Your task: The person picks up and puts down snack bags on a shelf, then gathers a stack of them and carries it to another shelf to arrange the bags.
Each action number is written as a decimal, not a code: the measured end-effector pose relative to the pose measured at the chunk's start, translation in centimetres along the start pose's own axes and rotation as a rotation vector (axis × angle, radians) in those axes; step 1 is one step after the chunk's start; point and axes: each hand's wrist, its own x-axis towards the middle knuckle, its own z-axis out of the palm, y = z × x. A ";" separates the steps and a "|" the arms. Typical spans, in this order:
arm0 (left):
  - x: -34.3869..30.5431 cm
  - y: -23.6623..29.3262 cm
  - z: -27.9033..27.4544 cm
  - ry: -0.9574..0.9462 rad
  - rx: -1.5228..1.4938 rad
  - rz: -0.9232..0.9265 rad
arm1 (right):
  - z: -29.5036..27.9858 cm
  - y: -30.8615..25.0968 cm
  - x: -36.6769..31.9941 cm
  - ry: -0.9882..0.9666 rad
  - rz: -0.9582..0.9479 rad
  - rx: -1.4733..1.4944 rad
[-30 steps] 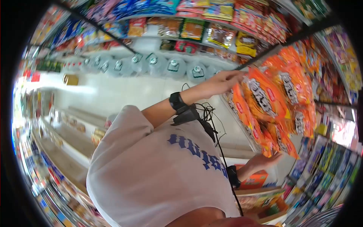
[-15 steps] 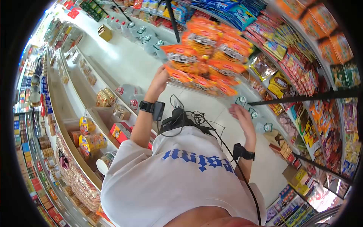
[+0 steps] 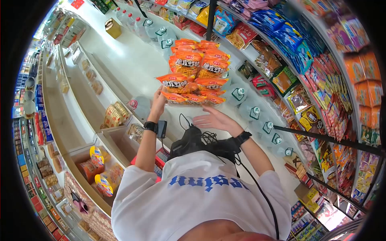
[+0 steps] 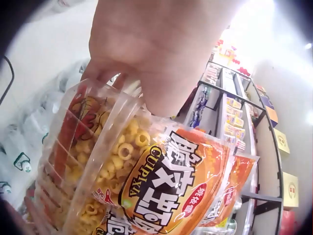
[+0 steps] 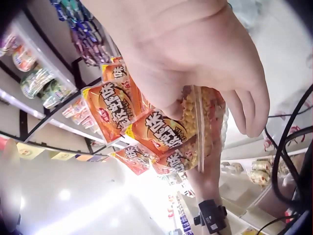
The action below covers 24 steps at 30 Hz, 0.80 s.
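In the head view, a clear plastic tray packed with orange bags of ring-shaped snacks is held out in front of the body. My left hand grips its near left corner, and in the left wrist view the fingers go behind the clear wall. Bags stand up above the rim there. At the tray's near right side is my right hand, its fingers straight and spread. Seen from the right wrist, the thumb overlaps the front bags while the other fingers extend past the tray's end.
Shelves of packaged snacks curve along the right, with black uprights. Large water bottles line the floor before them. Low white shelving with cup noodles runs along the left. Black cables hang at the waist.
The tray of snack bags has gone from the right, beside the shelves, to straight ahead as the view turned. The right hand, apart from it half a second ago, has come in close to it.
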 end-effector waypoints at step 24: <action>19.2 -9.0 3.5 -0.162 0.114 -0.265 | -13.7 -7.6 16.1 0.390 -0.272 0.768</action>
